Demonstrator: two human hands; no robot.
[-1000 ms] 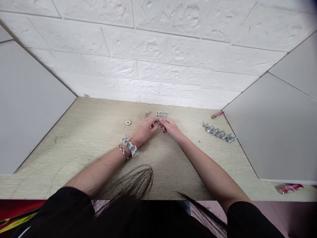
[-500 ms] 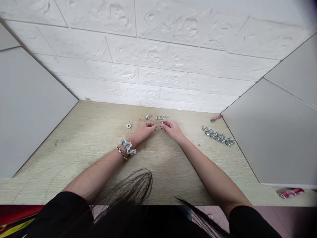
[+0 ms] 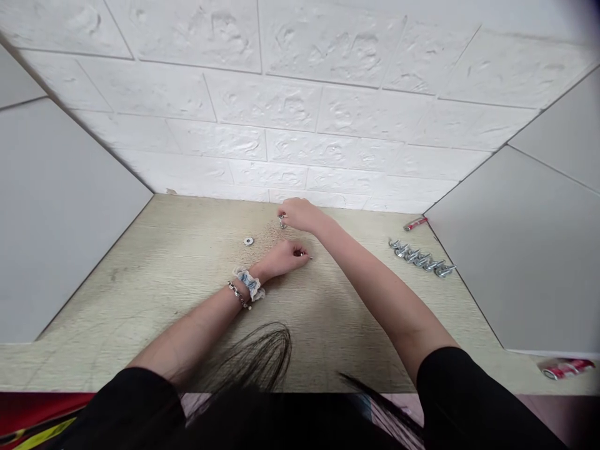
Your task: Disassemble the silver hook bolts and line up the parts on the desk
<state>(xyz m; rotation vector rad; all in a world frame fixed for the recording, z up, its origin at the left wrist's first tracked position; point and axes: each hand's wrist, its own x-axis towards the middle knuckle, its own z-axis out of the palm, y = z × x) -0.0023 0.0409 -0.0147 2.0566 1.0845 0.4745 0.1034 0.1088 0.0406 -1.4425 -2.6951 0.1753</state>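
Bolt (image 3: 300, 254), small and silver, is pinched in the left hand (image 3: 281, 259) at frame centre, seemingly braced on the pale wooden table (image 3: 164, 269); grip of the right hand (image 3: 300, 214) at a silver nut (image 3: 282, 221) above cannot be told.

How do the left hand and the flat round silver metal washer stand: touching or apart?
Apart. The head view shows bare table between the washer and the left hand, which grips a small bolt.

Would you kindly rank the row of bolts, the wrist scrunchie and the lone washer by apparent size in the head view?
Largest: the row of bolts.
Next: the scrunchie, which is slightly nearer the camera.
Smallest: the washer, clearly.
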